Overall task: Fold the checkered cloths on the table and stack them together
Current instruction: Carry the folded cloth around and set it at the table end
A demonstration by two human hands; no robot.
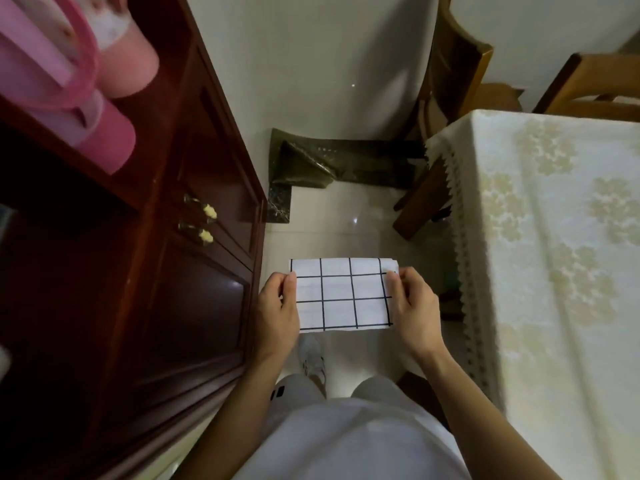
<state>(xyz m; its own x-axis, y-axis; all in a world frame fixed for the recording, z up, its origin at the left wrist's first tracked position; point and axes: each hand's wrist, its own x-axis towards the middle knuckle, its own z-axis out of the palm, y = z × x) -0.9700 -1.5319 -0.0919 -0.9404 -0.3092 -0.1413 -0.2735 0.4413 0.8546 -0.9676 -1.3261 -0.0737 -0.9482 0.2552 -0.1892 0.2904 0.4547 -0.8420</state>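
Folded checkered cloth (343, 295) held in the air above the floor, left of the table (554, 258); left hand (277, 308) and right hand (414, 304) pinch its short edges.

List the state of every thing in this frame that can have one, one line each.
checkered cloth: folded into a rectangle, held in the air over the floor
left hand: pinches the cloth's left edge
right hand: pinches the cloth's right edge
cabinet doors: closed
chair: pushed in at the table
table: covered by a floral tablecloth
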